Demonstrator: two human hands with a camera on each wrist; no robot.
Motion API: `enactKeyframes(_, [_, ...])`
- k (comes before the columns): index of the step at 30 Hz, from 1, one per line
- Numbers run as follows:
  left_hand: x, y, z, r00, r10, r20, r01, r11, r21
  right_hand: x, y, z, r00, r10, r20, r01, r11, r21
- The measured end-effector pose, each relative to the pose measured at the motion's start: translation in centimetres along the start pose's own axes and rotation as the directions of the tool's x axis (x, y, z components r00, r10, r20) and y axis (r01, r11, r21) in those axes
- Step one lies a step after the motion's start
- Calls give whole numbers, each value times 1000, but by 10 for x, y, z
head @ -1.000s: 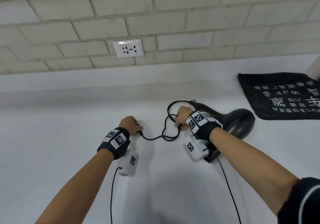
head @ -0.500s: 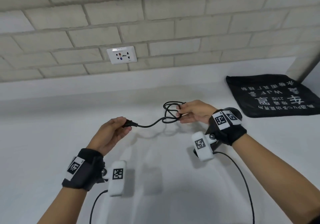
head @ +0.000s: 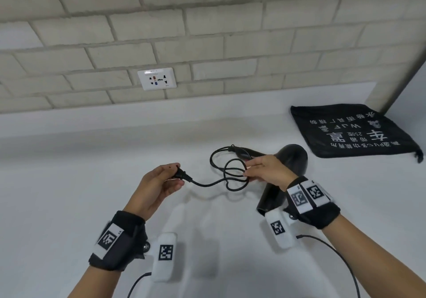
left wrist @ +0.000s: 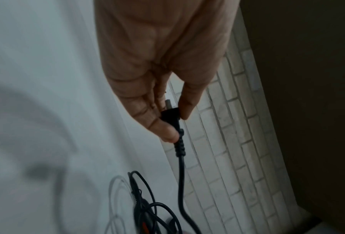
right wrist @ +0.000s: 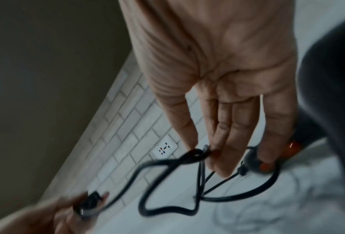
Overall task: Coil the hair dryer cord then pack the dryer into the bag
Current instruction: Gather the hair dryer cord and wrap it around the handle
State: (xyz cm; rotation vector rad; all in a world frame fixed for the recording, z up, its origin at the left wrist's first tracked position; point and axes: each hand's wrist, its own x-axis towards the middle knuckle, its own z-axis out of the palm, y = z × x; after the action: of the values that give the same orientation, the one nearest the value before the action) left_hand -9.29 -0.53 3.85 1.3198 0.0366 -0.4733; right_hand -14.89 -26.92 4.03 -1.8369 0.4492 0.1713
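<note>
We are facing a pale brick wall (head: pixel 207 28) that rises behind a white counter (head: pixel 69 182), with a darker wall closing the corner at far right. A white wall socket (head: pixel 157 78) sits in the bricks just above the counter's raised back edge. The black bag (head: pixel 350 131) with white lettering lies flat at the back right of the counter. Near it, toward us, the black hair dryer (head: pixel 291 161) is partly hidden behind our right hand (head: pixel 267 171), whose thumb and fingertips pinch several loops of the cord (head: pixel 230 175) above the counter. Our left hand (head: pixel 159 182) holds the plug (head: pixel 182 174) between thumb and fingers, and the cord sags between the two hands. Compared with half a second ago, the dryer's body and barrel show far more beside the right wrist, the left hand sits higher and closer to the loops, and the slack stretch of cord between our hands is shorter.
</note>
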Motion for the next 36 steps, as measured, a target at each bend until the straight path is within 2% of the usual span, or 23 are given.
enactKeyframes(1, [1, -2, 4, 1000, 2, 12, -2, 1000, 15, -4, 5, -3, 993, -60, -100, 52, 995, -80])
enactKeyframes(3, [3, -3, 10, 1000, 17, 9, -17, 999, 27, -13, 15, -15, 934, -176, -310, 94, 960, -262])
enactKeyframes(5, [6, -5, 12, 1000, 28, -4, -28, 999, 42, -17, 23, -30, 849, -240, -470, 51, 924, -380])
enactKeyframes(6, [8, -5, 13, 1000, 27, -7, -27, 998, 48, -18, 27, -37, 826, -229, -515, 5, 917, -399])
enactKeyframes(7, [10, -7, 13, 1000, 23, -10, -22, 998, 51, -17, 31, -43, 832, -178, -526, -57, 915, -400])
enactKeyframes(9, [13, -11, 13, 1000, 4, -9, -4, 998, 59, -11, 39, -49, 878, -42, -476, -180, 894, -411])
enactKeyframes(11, [15, -17, 14, 1000, -19, -8, 20, 997, 69, -2, 45, -50, 906, 35, -422, -241, 862, -446])
enactKeyframes(14, [16, -27, 13, 999, -52, -11, 53, 995, 82, 8, 46, -54, 934, 68, -350, -238, 850, -471])
enactKeyframes(17, [16, -34, 12, 996, -82, -20, 84, 991, 106, 20, 45, -71, 969, 61, -241, -171, 868, -467])
enactKeyframes(21, [13, -42, 13, 991, -132, 18, 126, 975, 184, 30, 37, -92, 995, 18, -96, -66, 842, -535])
enactKeyframes(24, [12, -49, 18, 988, -148, 46, 132, 960, 247, 35, 31, -94, 994, -30, -104, -38, 806, -591])
enactKeyframes(26, [12, -53, 20, 990, -129, 49, 111, 956, 272, 30, 28, -87, 986, -52, -158, -66, 750, -659])
enactKeyframes(27, [12, -54, 20, 993, -112, 47, 94, 956, 278, 25, 26, -80, 978, -93, -189, -68, 708, -703])
enactKeyframes(29, [12, -54, 21, 996, -73, 52, 55, 958, 280, 9, 22, -59, 939, -268, -215, 8, 643, -766])
enactKeyframes(30, [12, -54, 21, 997, -55, 59, 37, 961, 275, 1, 21, -46, 923, -333, -194, 71, 642, -764])
enactKeyframes(31, [12, -53, 22, 997, -39, 71, 19, 963, 268, -7, 21, -34, 930, -337, -150, 116, 654, -748])
enactKeyframes(33, [10, -52, 26, 995, -1, 104, -25, 968, 249, -14, 25, -14, 988, -154, -18, 97, 701, -706])
enactKeyframes(35, [8, -49, 32, 989, 48, 141, -81, 969, 235, -10, 32, -3, 995, 57, 78, 14, 713, -701])
enactKeyframes(36, [6, -47, 35, 984, 73, 159, -110, 966, 235, -7, 34, 0, 992, 93, 80, -9, 705, -709])
